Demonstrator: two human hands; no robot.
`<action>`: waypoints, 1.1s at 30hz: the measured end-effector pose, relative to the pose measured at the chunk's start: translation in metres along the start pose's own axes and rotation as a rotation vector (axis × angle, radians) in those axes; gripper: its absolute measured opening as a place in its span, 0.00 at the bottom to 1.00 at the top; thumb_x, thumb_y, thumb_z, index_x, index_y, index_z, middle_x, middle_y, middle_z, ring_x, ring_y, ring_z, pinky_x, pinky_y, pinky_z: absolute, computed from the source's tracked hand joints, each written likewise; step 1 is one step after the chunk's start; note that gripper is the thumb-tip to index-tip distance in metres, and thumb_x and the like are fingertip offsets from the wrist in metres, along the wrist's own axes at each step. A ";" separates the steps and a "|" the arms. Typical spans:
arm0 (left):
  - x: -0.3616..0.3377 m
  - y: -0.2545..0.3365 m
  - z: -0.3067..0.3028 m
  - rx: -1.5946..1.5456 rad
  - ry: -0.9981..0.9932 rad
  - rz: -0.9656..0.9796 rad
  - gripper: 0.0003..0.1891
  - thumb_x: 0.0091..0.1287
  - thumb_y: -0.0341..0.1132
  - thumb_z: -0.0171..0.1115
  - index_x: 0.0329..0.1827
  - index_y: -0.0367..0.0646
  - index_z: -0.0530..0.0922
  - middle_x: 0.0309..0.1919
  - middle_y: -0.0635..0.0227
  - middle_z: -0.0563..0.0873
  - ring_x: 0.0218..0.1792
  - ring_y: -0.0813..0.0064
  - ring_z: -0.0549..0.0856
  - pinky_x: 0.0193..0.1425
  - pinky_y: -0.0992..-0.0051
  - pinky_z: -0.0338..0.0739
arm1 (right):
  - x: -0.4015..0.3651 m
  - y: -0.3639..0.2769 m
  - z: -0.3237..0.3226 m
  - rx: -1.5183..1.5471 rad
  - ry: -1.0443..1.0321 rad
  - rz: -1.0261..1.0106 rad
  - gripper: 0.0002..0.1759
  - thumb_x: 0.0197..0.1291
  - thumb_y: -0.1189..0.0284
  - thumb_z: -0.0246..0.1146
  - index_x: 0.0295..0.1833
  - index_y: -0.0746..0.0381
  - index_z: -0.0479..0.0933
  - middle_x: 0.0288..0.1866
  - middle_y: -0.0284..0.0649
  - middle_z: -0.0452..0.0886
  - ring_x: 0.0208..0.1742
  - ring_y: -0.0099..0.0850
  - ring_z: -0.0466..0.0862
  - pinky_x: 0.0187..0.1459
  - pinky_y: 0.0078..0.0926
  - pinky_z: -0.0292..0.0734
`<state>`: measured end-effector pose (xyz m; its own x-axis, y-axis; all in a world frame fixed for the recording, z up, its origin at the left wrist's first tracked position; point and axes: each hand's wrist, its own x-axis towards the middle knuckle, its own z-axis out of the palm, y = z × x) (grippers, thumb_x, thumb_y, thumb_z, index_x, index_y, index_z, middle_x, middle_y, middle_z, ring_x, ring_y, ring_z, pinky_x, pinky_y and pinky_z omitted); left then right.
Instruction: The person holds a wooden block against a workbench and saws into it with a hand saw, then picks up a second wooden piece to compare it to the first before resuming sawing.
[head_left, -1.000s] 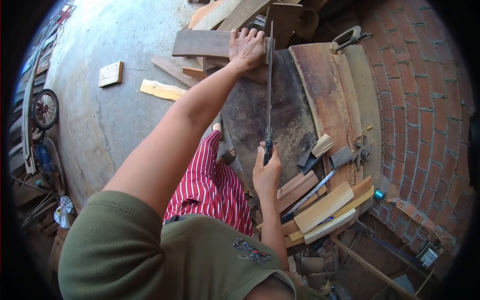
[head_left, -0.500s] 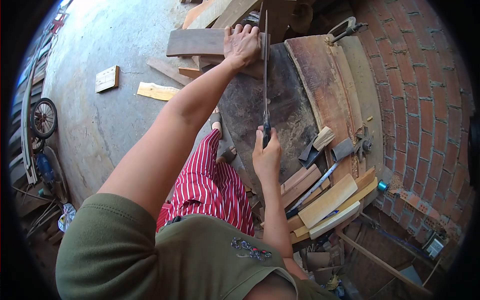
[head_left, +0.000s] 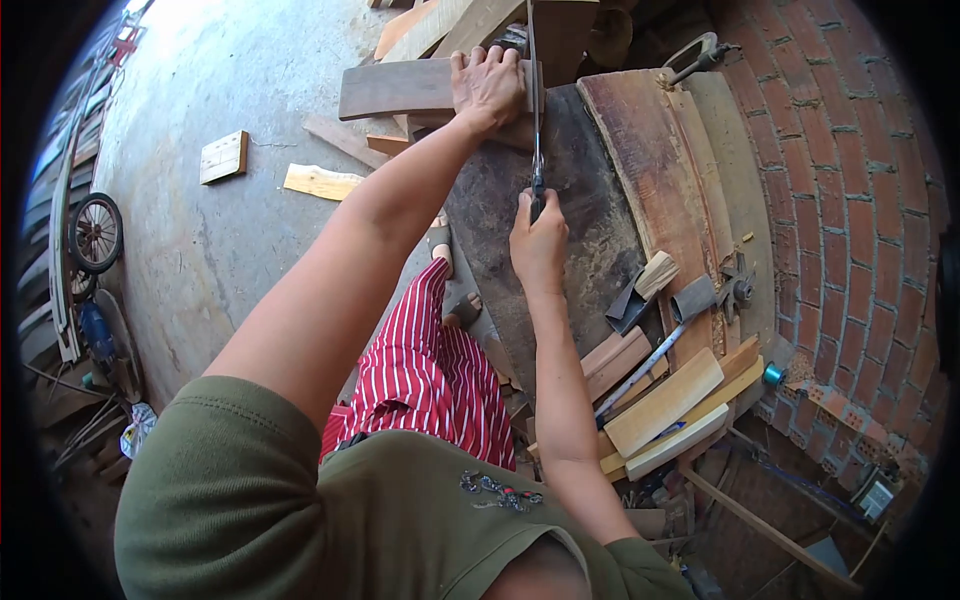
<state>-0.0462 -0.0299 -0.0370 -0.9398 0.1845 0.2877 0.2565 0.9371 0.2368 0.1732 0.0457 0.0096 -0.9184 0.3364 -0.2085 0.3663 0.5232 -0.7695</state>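
My left hand (head_left: 488, 88) presses down on a dark wooden board (head_left: 395, 90) near its right end, with its fingers hooked over the far edge. The board lies crosswise at the far end of a dark work surface (head_left: 590, 190). In my right hand (head_left: 540, 245) is the handle of a hand saw (head_left: 536, 150), held with the thumb and fingers closed round it. The narrow saw blade points away from me and crosses the board just right of my left hand. The cut itself is too small to make out.
A thick plank (head_left: 640, 140) runs along the right, with a C-clamp (head_left: 700, 62) at its far end. Nearer lie a hammer (head_left: 693, 298) and several wood strips (head_left: 665, 400). A brick wall (head_left: 840, 220) bounds the right side. Wood offcuts (head_left: 224, 157) lie on the concrete floor.
My right hand has pushed the saw forward, away from me, so its handle is closer to the board. My left hand stays on the board. The view has shifted slightly.
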 end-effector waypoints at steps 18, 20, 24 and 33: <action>-0.005 0.002 -0.003 -0.047 0.014 0.025 0.16 0.76 0.45 0.47 0.51 0.48 0.81 0.50 0.63 0.85 0.59 0.62 0.80 0.67 0.54 0.60 | 0.043 -0.026 -0.021 0.009 0.034 -0.042 0.16 0.72 0.64 0.59 0.48 0.69 0.76 0.40 0.62 0.84 0.47 0.61 0.84 0.48 0.53 0.78; -0.005 0.001 -0.003 -0.029 0.026 0.040 0.15 0.75 0.45 0.48 0.50 0.48 0.81 0.50 0.63 0.84 0.59 0.62 0.80 0.68 0.54 0.60 | 0.046 -0.033 -0.029 -0.018 -0.031 0.006 0.16 0.71 0.64 0.60 0.47 0.69 0.76 0.41 0.63 0.84 0.49 0.62 0.83 0.49 0.54 0.77; -0.007 0.001 -0.004 -0.046 0.029 0.024 0.14 0.73 0.44 0.51 0.49 0.48 0.81 0.49 0.63 0.84 0.58 0.62 0.80 0.67 0.52 0.61 | 0.063 -0.053 -0.056 0.080 -0.218 0.192 0.17 0.71 0.64 0.59 0.45 0.70 0.77 0.28 0.52 0.84 0.27 0.45 0.88 0.31 0.42 0.82; -0.005 0.005 -0.002 -0.109 -0.023 -0.146 0.14 0.73 0.42 0.51 0.52 0.46 0.80 0.53 0.61 0.82 0.62 0.60 0.76 0.73 0.48 0.57 | 0.049 -0.003 0.000 -0.019 0.132 -0.127 0.21 0.73 0.58 0.58 0.53 0.67 0.78 0.40 0.61 0.85 0.46 0.61 0.84 0.46 0.51 0.78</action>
<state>-0.0397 -0.0264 -0.0355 -0.9734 0.0573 0.2217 0.1391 0.9171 0.3736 0.1267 0.0608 0.0021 -0.9301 0.3663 -0.0285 0.2529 0.5818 -0.7730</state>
